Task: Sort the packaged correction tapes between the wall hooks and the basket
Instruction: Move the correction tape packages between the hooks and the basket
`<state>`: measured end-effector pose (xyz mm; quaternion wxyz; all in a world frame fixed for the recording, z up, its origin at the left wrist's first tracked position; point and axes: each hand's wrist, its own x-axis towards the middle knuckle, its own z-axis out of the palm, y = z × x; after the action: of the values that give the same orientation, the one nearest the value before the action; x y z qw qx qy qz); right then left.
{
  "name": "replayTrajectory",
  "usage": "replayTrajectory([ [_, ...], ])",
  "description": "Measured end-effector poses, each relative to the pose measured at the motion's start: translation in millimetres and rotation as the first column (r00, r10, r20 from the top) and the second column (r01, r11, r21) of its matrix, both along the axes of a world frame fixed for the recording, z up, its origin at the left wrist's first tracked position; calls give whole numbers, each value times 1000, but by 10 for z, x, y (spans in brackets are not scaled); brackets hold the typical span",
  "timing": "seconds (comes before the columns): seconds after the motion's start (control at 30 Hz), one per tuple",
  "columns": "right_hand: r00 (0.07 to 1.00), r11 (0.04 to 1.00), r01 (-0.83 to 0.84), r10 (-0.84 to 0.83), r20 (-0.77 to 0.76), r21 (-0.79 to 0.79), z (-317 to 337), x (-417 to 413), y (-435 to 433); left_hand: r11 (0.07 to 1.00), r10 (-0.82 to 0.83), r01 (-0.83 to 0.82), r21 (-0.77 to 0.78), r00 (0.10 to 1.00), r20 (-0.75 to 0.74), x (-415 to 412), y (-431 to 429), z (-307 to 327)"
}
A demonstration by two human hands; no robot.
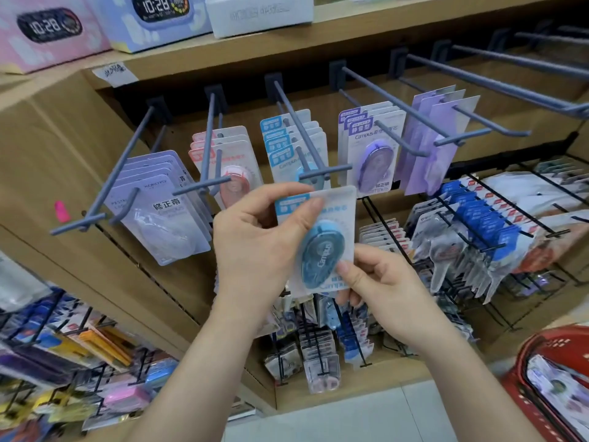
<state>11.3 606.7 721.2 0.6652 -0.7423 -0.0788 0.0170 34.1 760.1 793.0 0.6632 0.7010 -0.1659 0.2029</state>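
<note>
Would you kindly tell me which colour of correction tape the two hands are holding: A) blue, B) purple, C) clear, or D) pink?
A: the pack pinched by the left hand and the right hand shows a blue tape under a blue header.

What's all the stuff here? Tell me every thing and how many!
held pack: one, blue, in both hands, below the hooks
hooks: many, grey-blue, wall under the shelf
clear packs: several, whitish, leftmost hook
pink packs: a few, pink, next hook
blue packs: about five, blue, middle hook
purple packs: three, purple, hook right of those
lilac packs: three, lilac, facing away, further right
boxes: three, pink, blue, white, top shelf
racks: several, black, full of packs, below
basket: one, red, bottom right, packs inside
left hand: pinches the held pack's top
right hand: pinches its bottom
</note>
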Motion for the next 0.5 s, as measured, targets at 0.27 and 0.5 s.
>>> replayTrajectory([
  [0.27, 990, 989, 141, -140, 21, -41, 39, 53, 87, 995, 90, -89, -52, 996, 18, 165, -125, 13],
  [0.5, 988, 988, 147, -145, -45, 41, 54, 41, 143, 982, 1, -36, -184, 982, -189, 265, -116, 11],
])
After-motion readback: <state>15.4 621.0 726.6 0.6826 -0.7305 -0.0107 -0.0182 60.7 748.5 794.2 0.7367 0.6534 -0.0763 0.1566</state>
